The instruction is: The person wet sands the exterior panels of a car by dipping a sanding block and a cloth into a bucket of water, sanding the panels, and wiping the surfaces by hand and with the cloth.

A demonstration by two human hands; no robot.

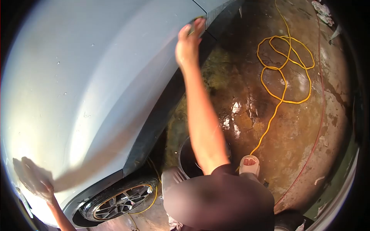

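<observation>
A light grey-blue car body fills the left side of the view. My right hand is at the top centre, against the lower edge of the panel. Its fingers are bent round a small dark, yellow-edged pad, partly hidden by them. At the far lower left, my left hand lies on the panel near the wheel arch, fingers together and stretched out, with nothing visible in it. A few water drops dot the paint.
A spoked wheel shows at the bottom left. A dark bucket stands beside my legs, partly behind my right arm. Coiled yellow hose lies on the wet floor, with a thin red line to its right.
</observation>
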